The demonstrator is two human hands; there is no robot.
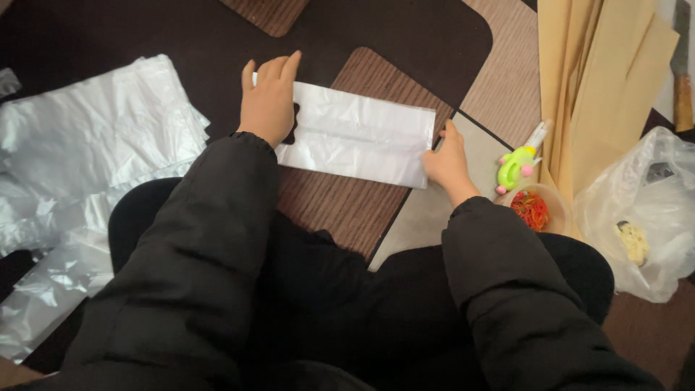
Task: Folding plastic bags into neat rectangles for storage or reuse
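Two bare hands press one folded white plastic bag [358, 134] flat on a patterned floor mat [347, 210], seen from a head camera looking down over black sleeves. Left hand [269, 98]: open, fingers extended and close together, palm lying on the bag's handle end, where a dark die-cut notch shows just beside the wrist; it pins the film rather than grips it. Right hand [447, 161]: mostly open, fingertips resting on the opposite short edge of the bag, nothing enclosed in it. The bag lies as a long rectangle across a brown striped panel of the mat, near the mat's middle, with a lengthwise crease visible. Judged from its sheen and wrinkles, the film is very light, thin, limp and slippery, likely to slide or spring open unless held at both ends; the firmest holds appear to be the handle cut-out and the folded edges. A loose heap of similar plastic bags [87, 166] lies toward the mat's left edge, well apart from the hands. Toward the right edge stand a small cup of coloured rubber bands [534, 208], a green toy-like dispenser [515, 168] just behind it, a stack of tan paper sheets [601, 87], and a clear bag holding a pale object [644, 217].
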